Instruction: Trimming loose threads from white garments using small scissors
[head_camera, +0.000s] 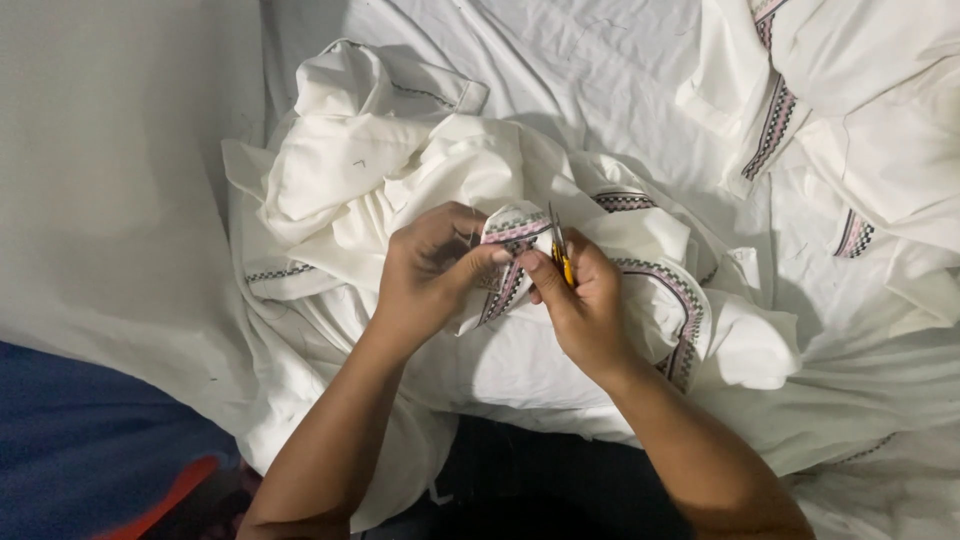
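Observation:
A crumpled white garment (400, 170) with dark and pink embroidered trim lies in front of me. My left hand (425, 275) pinches a folded piece of the embroidered trim (512, 232) between thumb and fingers. My right hand (580, 305) grips a small yellow-handled thread snipper (560, 250), its metal blades pointing up beside the trim. Both hands meet at the middle of the view, almost touching.
More white garments with the same trim (775, 120) are heaped at the upper right. White cloth (110, 200) covers the surface to the left. A blue fabric with an orange stripe (110, 470) lies at the lower left. Dark cloth (540, 480) shows below my arms.

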